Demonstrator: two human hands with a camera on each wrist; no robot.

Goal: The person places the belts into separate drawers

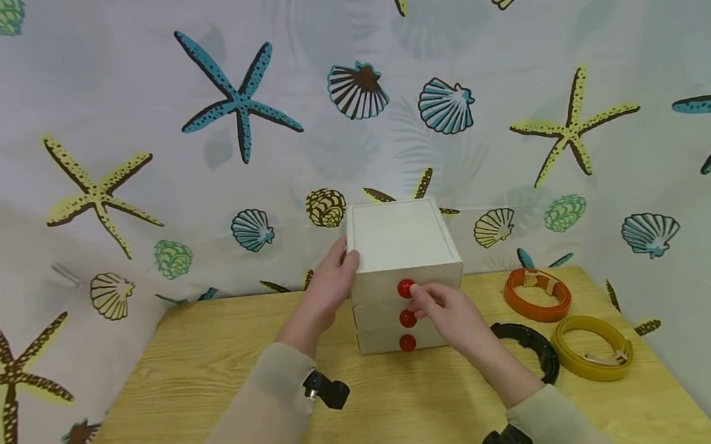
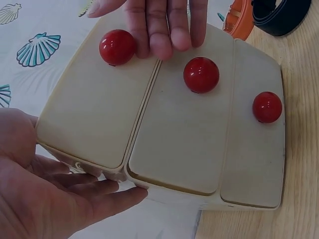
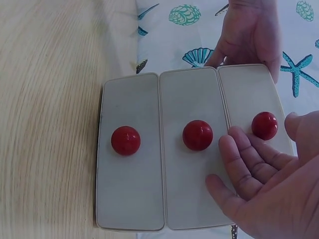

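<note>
A small white chest of three drawers (image 1: pixel 402 236) stands on the table, each drawer with a round red knob. My left hand (image 1: pixel 333 278) is at the chest's left side, its fingers stretched along the side wall and its thumb by the top edge. In front of the top drawer is my right hand (image 3: pixel 279 172), fingers and thumb spread to either side of the top knob (image 3: pixel 264 125). Those fingers are loosely bent and do not close on the knob. The middle knob (image 3: pixel 197 135) and the bottom knob (image 3: pixel 125 141) are untouched. All three drawers look closed.
To the right on the wooden table (image 1: pixel 217 369) lie coiled belts: an orange one (image 1: pixel 538 314), a yellow one (image 1: pixel 589 369) and a black one (image 1: pixel 547 356), which my right forearm partly covers. Behind the chest hangs a white cloth (image 1: pixel 327 169) printed with starfish and shells.
</note>
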